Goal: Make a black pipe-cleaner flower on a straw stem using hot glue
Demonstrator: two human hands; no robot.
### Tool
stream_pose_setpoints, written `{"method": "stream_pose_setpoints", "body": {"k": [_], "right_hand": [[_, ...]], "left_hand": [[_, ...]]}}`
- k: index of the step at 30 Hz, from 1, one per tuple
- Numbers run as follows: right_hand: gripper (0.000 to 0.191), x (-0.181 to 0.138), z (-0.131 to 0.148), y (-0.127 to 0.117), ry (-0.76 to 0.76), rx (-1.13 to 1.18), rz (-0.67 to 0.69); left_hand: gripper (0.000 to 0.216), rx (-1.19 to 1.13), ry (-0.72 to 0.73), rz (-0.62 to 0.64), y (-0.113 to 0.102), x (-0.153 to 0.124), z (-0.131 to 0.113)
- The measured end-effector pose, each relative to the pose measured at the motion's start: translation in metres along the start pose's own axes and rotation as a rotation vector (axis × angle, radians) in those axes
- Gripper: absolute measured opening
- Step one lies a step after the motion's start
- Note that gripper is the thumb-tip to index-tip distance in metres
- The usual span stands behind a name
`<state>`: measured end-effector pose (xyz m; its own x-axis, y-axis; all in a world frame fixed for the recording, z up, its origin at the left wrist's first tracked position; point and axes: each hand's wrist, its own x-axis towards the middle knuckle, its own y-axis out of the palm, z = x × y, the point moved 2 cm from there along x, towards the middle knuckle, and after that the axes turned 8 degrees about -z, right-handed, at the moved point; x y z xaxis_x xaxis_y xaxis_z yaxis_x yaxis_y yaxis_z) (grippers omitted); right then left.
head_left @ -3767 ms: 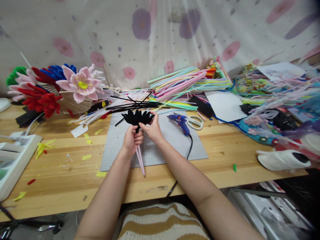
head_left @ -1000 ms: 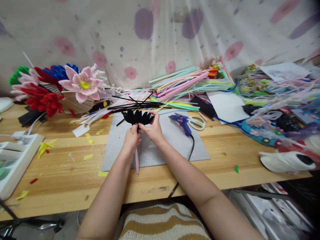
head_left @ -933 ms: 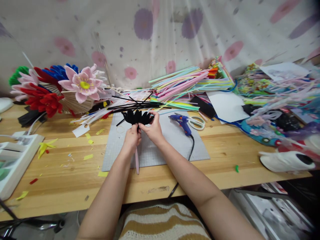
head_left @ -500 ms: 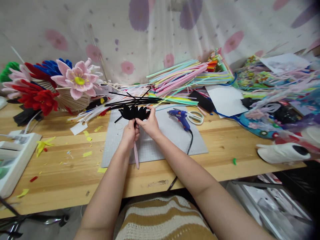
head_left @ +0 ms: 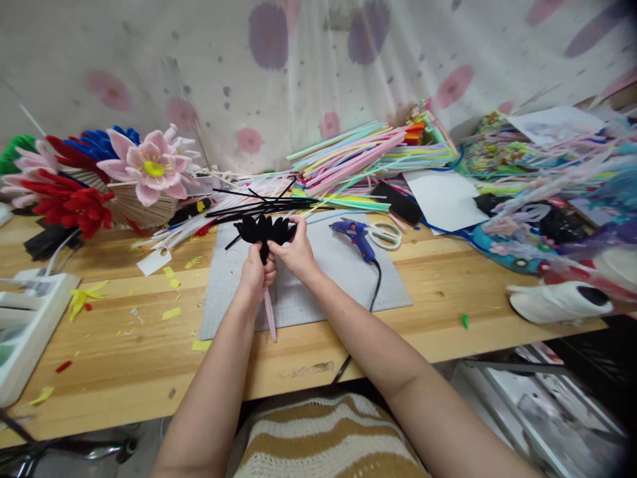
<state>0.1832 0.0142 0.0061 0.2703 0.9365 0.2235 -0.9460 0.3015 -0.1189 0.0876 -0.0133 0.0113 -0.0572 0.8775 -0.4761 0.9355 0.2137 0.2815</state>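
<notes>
A black fuzzy flower [head_left: 263, 230], with petals fanned out, is held upright over the grey cutting mat [head_left: 318, 299]. My left hand [head_left: 257, 271] is closed around its base, and a pale pink stem [head_left: 269, 315] sticks out below the fist. My right hand [head_left: 297, 251] grips the flower's right side, its thumb at the base and its fingers on the outer petals. Beyond the flower lie loose black pipe cleaners [head_left: 263, 204]. To the right on the mat rest a blue glue gun [head_left: 355, 236] and white-handled scissors [head_left: 385, 235].
Finished pipe-cleaner flowers [head_left: 149, 162] stand at the back left. Bundles of coloured pipe cleaners [head_left: 358, 156] line the back. A white power strip [head_left: 37, 332] lies at the left edge, a white roll [head_left: 560, 302] at the right. Yellow scraps [head_left: 172, 313] litter the wood.
The camera view has shifted slightly. Both hands keep their hold on the black flower, whose petals now face a little more toward me, with more of its base showing.
</notes>
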Motion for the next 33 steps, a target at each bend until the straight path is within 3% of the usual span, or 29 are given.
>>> {"method": "stream_pose_setpoints", "body": {"k": [6,16,20,26,33], "right_hand": [[0.058,0.0,-0.001,-0.002,-0.01,0.007,-0.001],[0.058,-0.001,-0.004,-0.003,0.022,0.048,0.009],[0.058,0.0,-0.014,0.001,0.152,0.142,0.029],[0.048,-0.008,-0.019,0.009,0.455,0.27,0.102],[0.05,-0.009,-0.016,0.012,0.445,0.225,0.085]], "left_hand": [[0.028,0.037,0.038,0.012,0.001,-0.001,0.0],[0.027,-0.068,-0.094,0.123,0.0,-0.005,-0.001],[0.022,-0.137,-0.207,0.186,0.001,-0.015,-0.002],[0.023,-0.184,-0.242,0.177,-0.001,-0.037,-0.009],[0.03,-0.217,-0.277,0.174,-0.004,-0.039,-0.009]]}}
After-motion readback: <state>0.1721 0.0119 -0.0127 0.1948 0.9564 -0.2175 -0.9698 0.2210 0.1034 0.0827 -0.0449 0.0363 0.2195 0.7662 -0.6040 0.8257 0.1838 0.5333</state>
